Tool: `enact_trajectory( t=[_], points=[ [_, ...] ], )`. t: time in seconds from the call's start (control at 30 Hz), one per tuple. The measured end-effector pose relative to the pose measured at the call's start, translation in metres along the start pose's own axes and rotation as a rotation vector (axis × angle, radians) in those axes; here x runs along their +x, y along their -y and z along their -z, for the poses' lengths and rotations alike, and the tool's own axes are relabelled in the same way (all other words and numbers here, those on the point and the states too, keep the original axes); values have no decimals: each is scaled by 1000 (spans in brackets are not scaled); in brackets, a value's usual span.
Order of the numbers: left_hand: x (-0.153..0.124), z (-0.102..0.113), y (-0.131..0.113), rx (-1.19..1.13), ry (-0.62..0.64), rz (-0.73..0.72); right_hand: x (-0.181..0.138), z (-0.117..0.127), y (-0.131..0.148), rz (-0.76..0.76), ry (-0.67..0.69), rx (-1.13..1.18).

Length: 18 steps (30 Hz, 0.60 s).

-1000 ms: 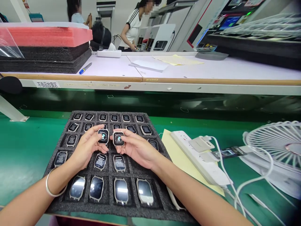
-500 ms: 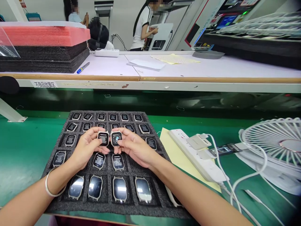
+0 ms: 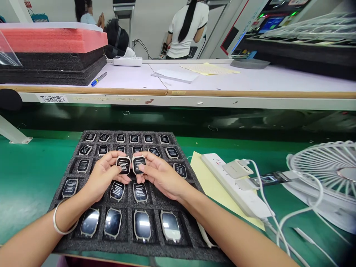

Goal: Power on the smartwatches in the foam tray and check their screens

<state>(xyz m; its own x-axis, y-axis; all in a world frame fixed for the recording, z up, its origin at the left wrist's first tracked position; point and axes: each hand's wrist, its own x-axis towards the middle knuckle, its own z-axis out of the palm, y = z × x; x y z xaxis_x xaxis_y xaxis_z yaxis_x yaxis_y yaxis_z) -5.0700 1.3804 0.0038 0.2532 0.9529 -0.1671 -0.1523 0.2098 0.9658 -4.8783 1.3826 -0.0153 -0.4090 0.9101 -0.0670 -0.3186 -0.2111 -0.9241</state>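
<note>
My left hand (image 3: 107, 173) is closed on a strapless smartwatch (image 3: 124, 163), its thumb at the lower left of the lit screen. Beside it, my right hand (image 3: 158, 172) grips a second smartwatch (image 3: 138, 162), with the thumb on its screen. Both screens show white lines of text on black. The two watches are side by side, a small gap apart, above a black foam tray (image 3: 111, 244). Rows of similar watches lie in the tray's pockets, many with lit text. Those in the front row, such as this watch (image 3: 142, 225), have dark, reflecting screens.
Right of the tray are a white power strip (image 3: 233, 185) with a charger and cables, yellow paper (image 3: 198, 167) and a white fan (image 3: 333, 178). A shelf (image 3: 133, 83) behind holds foam stacks (image 3: 50, 55), a pen (image 3: 99, 79) and papers. People are beyond it.
The watch in my right hand has gone from a graphic to white text on its screen. Both hands stay nearly in place. A person behind has turned their back.
</note>
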Motion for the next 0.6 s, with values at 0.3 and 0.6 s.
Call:
enact_trajectory(
  t=[0.3, 0.6],
  points=[
    [1, 1, 1, 18, -13, -11, -1, -3, 3, 2, 1, -2],
    [1, 1, 1, -4, 10, -21, -2, -2, 1, 10, 9, -9]
  ],
)
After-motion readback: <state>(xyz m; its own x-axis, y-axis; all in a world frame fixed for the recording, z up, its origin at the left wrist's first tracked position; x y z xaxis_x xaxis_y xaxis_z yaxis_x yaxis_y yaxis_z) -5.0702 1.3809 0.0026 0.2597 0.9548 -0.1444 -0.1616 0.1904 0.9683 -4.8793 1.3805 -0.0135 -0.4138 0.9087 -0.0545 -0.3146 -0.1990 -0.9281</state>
